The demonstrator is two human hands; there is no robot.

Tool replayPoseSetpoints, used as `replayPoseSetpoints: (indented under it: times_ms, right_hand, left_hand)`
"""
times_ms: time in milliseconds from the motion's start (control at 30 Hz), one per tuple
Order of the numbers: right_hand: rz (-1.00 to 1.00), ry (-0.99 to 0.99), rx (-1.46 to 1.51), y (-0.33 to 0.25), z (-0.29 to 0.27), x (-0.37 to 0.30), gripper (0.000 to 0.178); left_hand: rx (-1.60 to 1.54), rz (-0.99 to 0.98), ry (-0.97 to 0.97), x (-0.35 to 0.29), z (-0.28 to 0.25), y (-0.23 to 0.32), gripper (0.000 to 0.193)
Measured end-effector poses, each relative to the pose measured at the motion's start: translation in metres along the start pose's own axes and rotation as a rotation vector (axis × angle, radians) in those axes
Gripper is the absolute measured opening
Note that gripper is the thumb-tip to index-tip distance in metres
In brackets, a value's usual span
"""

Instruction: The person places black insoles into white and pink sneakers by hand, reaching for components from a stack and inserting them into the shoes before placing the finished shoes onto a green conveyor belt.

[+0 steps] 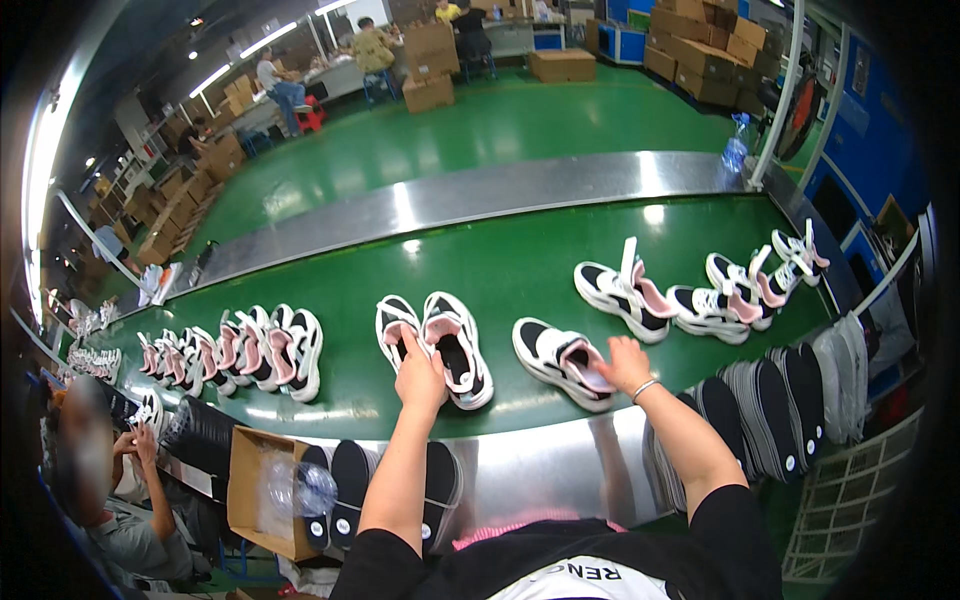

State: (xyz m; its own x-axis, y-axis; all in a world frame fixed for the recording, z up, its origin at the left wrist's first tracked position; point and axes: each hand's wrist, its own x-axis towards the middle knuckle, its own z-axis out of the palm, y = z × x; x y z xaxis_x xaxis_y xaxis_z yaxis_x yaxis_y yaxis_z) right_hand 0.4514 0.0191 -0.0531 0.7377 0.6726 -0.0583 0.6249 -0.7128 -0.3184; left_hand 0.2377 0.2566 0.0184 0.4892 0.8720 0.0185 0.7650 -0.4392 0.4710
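Two white, black and pink sneakers stand side by side on the green belt in front of me. My left hand (420, 376) is closed at the heel of the left sneaker (392, 312), its fingers partly hidden in the opening. The right sneaker (477, 362) of this pair shows a dark inside. Farther right, my right hand (626, 366) grips the heel collar of a third sneaker (545, 348), which lies angled with its toe to the far left. Beyond that hand stands another sneaker (603, 290) with its strap sticking up.
More sneakers (715, 312) stand at the right, and a row of sneakers (250, 350) at the left. Dark insoles (770, 400) are stacked along the near metal edge. A cardboard box (245, 500) holds clear plastic. A co-worker (130, 520) sits at the left. A bottle (737, 145) stands at the far right.
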Motion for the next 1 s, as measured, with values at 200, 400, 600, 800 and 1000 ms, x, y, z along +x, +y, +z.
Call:
replayPoseSetpoints:
  times_ms: [200,400,600,800,1000]
  right_hand:
    - [0.089,-0.090,-0.162,0.018,0.030,0.039,0.025]
    - [0.187,0.215,-0.242,0.044,0.006,0.057,0.024]
    - [0.143,-0.173,-0.419,0.080,-0.003,0.078,0.028]
    - [-0.055,-0.309,-0.324,0.012,-0.033,0.028,0.029]
    - [-0.273,-0.424,-0.272,-0.028,-0.048,-0.089,0.031]
  left_hand:
    - [-0.267,0.317,0.027,-0.031,0.044,0.005,0.054]
    - [-0.285,0.266,-0.255,-0.096,0.056,-0.013,0.047]
    - [-0.305,0.382,-0.308,-0.109,0.064,0.003,0.043]
    - [-0.555,0.322,-0.553,-0.117,0.074,0.032,0.047]
    - [-0.529,0.365,-0.261,-0.160,0.107,0.050,0.076]
